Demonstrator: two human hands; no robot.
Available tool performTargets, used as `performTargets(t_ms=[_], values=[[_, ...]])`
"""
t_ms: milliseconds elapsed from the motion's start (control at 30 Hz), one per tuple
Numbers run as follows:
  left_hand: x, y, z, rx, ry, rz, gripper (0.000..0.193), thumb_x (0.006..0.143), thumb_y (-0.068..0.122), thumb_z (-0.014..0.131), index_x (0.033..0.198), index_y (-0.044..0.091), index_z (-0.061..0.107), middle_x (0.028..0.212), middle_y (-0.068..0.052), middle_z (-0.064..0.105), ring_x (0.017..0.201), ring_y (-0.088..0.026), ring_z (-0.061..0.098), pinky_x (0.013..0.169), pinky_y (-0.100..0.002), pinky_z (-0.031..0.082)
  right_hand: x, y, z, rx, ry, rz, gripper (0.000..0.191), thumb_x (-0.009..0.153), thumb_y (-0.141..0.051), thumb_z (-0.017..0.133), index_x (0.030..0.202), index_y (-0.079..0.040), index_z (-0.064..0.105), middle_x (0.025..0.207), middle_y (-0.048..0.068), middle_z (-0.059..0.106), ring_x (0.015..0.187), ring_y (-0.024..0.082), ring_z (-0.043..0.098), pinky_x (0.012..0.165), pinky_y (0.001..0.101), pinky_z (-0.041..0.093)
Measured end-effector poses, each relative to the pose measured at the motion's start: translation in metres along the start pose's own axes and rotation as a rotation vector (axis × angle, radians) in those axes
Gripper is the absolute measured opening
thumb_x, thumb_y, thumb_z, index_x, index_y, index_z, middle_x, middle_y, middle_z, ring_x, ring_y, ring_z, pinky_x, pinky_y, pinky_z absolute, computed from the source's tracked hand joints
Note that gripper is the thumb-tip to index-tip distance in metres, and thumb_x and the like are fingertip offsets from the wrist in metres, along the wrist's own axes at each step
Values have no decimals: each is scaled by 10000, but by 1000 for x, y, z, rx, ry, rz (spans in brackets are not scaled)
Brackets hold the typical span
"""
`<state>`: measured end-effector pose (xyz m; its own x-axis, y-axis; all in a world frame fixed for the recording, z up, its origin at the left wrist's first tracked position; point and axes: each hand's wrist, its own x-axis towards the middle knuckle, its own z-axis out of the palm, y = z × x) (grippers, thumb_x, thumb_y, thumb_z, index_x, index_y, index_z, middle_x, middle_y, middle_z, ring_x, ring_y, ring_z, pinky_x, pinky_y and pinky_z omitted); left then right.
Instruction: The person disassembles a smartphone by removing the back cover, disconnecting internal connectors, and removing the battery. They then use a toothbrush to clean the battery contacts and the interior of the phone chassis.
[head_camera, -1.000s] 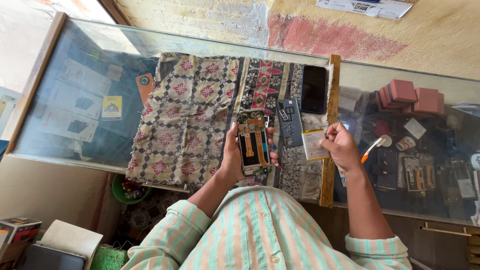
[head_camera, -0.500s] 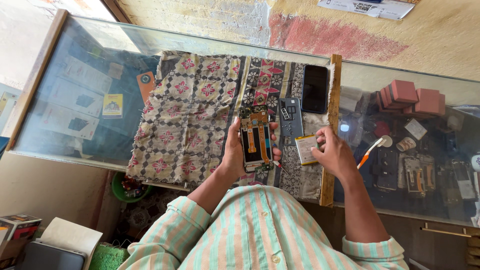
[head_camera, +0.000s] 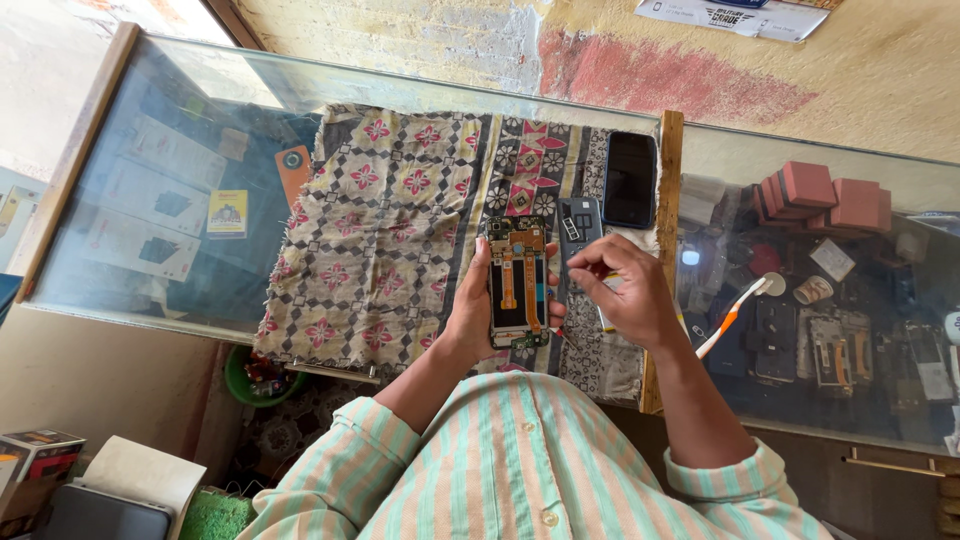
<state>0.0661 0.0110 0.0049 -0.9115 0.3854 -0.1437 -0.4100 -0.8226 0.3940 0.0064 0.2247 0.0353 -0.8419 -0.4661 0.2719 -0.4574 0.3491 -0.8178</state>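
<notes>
Left hand (head_camera: 475, 315) gripping opened phone (head_camera: 518, 283), right hand (head_camera: 625, 300) pinched shut beside it, above patterned cloth (head_camera: 385, 230).

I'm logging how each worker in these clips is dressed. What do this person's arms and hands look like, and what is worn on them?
Both arms wear the sleeves of a button-up shirt with pale green and peach vertical stripes, rolled up to about the elbow, so the forearms are bare. The left hand and the right hand are bare too: no gloves. No watch, ring or bracelet shows in this view.
</notes>
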Motion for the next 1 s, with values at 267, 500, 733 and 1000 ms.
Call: performTargets(t_ms=[267, 500, 733, 1000], values=[[-1, 1, 0, 194, 109, 39, 834, 1034, 695, 273, 1504, 26, 442, 1130, -160, 650, 925, -295, 725, 817, -449, 631, 30, -15, -2, -24, -39, -75, 61, 977, -116, 718, 1013, -67, 727, 1012, 47, 701, 899, 134, 678, 773, 282, 580], [-1, 15, -8, 123, 80, 54, 803, 1035, 690, 294, 1497, 55, 461, 1139, -163, 652, 969, -291, 730, 837, -444, 620, 40, 1, -51, -30, 184, -65, 34, 1048, -78, 703, 1067, -49, 703, 1012, 59, 671, 867, 122, 640, 775, 256, 537], [1, 4, -5, 181, 116, 56, 814, 1043, 679, 292, 1484, 21, 478, 1112, -172, 671, 900, -279, 739, 795, -431, 633, 32, -5, -13, -72, -38, -14, 53, 976, -129, 722, 989, -78, 722, 1000, 37, 704, 868, 137, 682, 733, 281, 600], [1, -4, -5, 286, 194, 70, 771, 1054, 646, 302, 1411, -4, 509, 1090, -162, 667, 883, -281, 749, 752, -417, 651, 33, -29, 14, -116, -128, 19, 176, 890, -134, 767, 1031, -42, 718, 1002, 65, 687, 919, 205, 690, 792, 351, 560]])
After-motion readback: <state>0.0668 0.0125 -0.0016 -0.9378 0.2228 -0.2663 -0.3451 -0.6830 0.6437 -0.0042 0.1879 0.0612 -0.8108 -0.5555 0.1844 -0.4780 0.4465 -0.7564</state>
